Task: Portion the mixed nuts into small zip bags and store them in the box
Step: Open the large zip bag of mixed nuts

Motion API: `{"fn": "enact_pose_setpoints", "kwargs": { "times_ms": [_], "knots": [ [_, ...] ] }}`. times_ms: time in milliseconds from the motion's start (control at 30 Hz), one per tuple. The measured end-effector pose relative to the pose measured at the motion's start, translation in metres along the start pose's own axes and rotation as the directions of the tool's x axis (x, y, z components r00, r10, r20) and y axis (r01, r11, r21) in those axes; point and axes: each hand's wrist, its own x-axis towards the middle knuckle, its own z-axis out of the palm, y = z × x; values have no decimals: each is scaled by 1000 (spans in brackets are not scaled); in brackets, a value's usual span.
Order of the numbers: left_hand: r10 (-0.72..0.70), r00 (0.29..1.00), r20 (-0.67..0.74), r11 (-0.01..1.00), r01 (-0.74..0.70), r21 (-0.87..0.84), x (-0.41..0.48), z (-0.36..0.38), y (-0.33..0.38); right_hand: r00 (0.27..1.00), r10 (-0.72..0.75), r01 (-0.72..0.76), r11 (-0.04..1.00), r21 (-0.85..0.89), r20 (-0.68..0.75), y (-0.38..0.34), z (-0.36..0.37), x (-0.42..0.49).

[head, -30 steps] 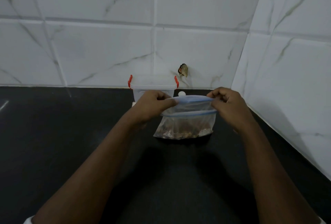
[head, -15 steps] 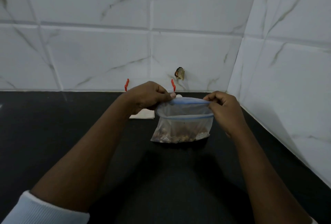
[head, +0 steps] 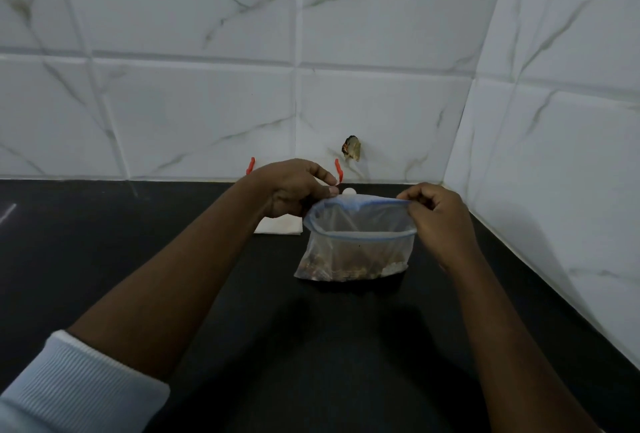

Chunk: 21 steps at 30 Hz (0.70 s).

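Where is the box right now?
Head view: the box sits on the black counter against the back tiled wall, mostly hidden behind the left hand, just left of the zip bag of nuts.

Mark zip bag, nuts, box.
zip bag (head: pixel 363 248), head view, clear front wall above the nuts
nuts (head: pixel 346 268), head view, pile at the bag's bottom
box (head: pixel 278 226), head view, pale lower wall
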Motion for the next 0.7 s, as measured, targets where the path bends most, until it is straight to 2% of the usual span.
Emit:
{"fn": "enact_pose_setpoints", "kwargs": {
  "times_ms": [67, 200, 267, 367, 500, 600, 700],
  "knots": [
    [-93, 995, 23, 977, 96, -190, 2, -2, -2, 1000, 0, 0, 1000, -12, -10, 1, -1, 1],
    [-267, 961, 68, 832, 265, -487, 5, -7, -9, 1000, -6, 6, 999, -49, -9, 2, 0, 1],
    [-292, 953, 81, 833, 295, -468, 2, -9, -11, 1000, -7, 7, 999, -54, -1, 1, 1, 0],
    [-276, 955, 112, 893, 298, -338, -5, -9, -15, 1000, 15, -15, 999, -40, -4, -3, 2, 0],
    [-216, 965, 149, 865, 260, -430, -12, -5, -14, 999, 2, -4, 999, -32, -51, -2, -5, -2],
    [-173, 983, 62, 895, 184, -406, -22, -5, -19, 999, 36, -37, 999, -17, -40, 3, -8, -1],
    [-156, 976, -151, 967, 120, -225, -33, 1, -32, 997, 82, -82, 996, 17, 8, 3, -8, 1]
  ]
}}
